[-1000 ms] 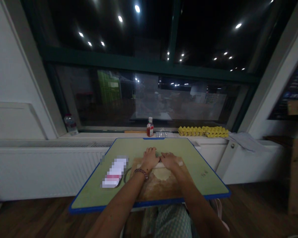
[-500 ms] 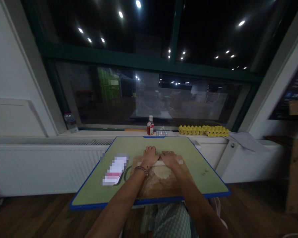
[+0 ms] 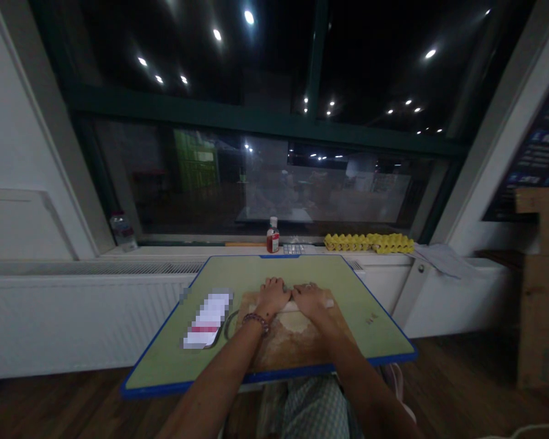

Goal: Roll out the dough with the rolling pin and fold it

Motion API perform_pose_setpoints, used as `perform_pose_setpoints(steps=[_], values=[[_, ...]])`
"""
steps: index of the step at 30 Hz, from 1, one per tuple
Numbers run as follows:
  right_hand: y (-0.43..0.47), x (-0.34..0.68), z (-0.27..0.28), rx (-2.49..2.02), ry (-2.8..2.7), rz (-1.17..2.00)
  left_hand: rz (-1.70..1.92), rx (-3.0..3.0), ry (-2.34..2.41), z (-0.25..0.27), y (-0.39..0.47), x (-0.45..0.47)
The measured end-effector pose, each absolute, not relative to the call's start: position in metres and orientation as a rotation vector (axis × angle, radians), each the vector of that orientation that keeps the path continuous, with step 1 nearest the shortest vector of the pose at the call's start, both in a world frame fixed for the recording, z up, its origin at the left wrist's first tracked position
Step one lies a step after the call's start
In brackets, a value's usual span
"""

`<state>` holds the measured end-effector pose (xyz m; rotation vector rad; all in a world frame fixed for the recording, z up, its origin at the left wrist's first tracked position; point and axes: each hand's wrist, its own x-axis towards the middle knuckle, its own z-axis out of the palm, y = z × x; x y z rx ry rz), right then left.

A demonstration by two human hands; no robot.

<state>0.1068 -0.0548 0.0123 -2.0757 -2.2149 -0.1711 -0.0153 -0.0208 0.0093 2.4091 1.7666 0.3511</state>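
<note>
A pale rolling pin [image 3: 330, 303] lies crosswise near the far side of a wooden board [image 3: 288, 352]. My left hand [image 3: 273, 297] is closed over its left part, fingers bent over the far side; a beaded bracelet [image 3: 257, 320] circles that wrist. Just beside it, my right hand [image 3: 308, 298] grips the pin too, the two thumbs almost meeting. Under and in front of the pin is a flat sheet of dough [image 3: 293, 321], its far part hidden by pin and hands. Flour dusts the board around it.
Left of the board lies a lit phone [image 3: 208, 320], its screen blurred out, on a green table [image 3: 165, 366] with a blue rim. A small bottle [image 3: 273, 236], a yellow egg tray [image 3: 368, 242] and a plastic bottle [image 3: 123, 231] stand along the windowsill. Cardboard [image 3: 542, 305] rises at right.
The camera view has shifted slightly. Both hands stay on the rolling pin and sit a touch closer to me over the board. The phone and bottles have kept their places.
</note>
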Motion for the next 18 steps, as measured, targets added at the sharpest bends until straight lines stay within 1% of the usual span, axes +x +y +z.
perform_pose_setpoints(steps=[4,11,15,18], values=[[-0.066,0.107,0.008,-2.050,-2.197,-0.180,0.318,2.469,1.739,0.008,-0.029,-0.016],[-0.084,0.107,-0.003,-2.002,-2.096,-0.205,0.432,2.701,1.665,0.000,-0.051,-0.018],[-0.090,0.112,-0.014,-1.923,-2.135,-0.215,0.393,2.772,1.591,-0.004,-0.059,-0.020],[-0.095,0.116,-0.022,-1.827,-2.156,-0.281,0.369,2.797,1.498,-0.009,-0.058,-0.023]])
